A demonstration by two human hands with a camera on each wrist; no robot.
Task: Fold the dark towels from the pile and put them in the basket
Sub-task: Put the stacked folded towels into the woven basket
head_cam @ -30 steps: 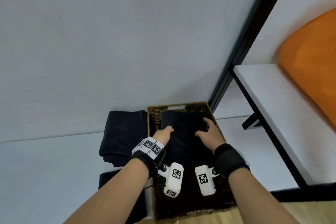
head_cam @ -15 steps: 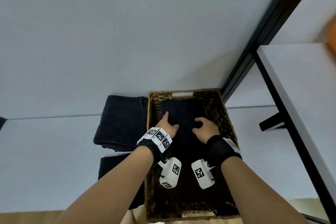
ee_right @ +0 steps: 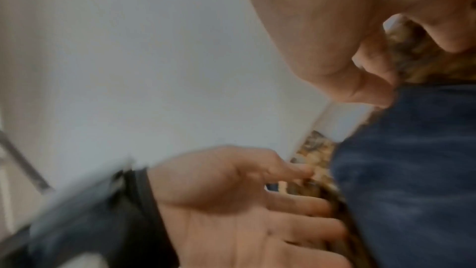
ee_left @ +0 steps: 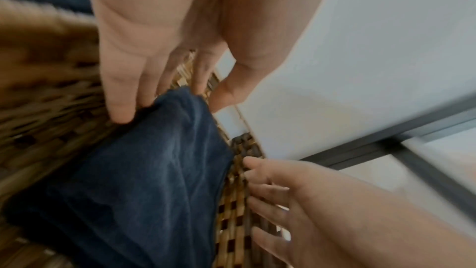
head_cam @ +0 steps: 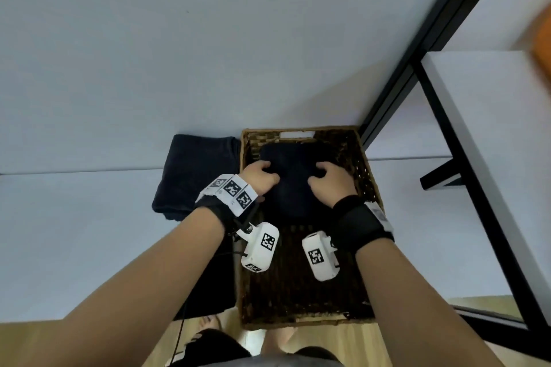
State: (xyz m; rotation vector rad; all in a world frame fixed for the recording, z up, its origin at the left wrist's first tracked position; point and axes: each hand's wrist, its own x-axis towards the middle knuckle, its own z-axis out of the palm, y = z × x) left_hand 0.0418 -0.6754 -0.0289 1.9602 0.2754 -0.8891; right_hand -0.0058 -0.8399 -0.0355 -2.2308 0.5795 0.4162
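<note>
From the head view, a folded towel [head_cam: 290, 179] is seen lying in the far half of the basket [head_cam: 368, 176]. It is touched on top by the left hand [head_cam: 260, 177] and the right hand [head_cam: 329, 185], fingers bent, nothing pinched. More towels [head_cam: 193, 176] are stacked just left of the basket. In the left wrist view, the towel's edge [ee_left: 165, 150] is touched by loose, spread fingers [ee_left: 118, 97]. In the right wrist view, blur hides much, but the fingers [ee_right: 304, 201] look loose and spread. The putting-in step looks almost done. Next, another towel should be picked from the pile.
</note>
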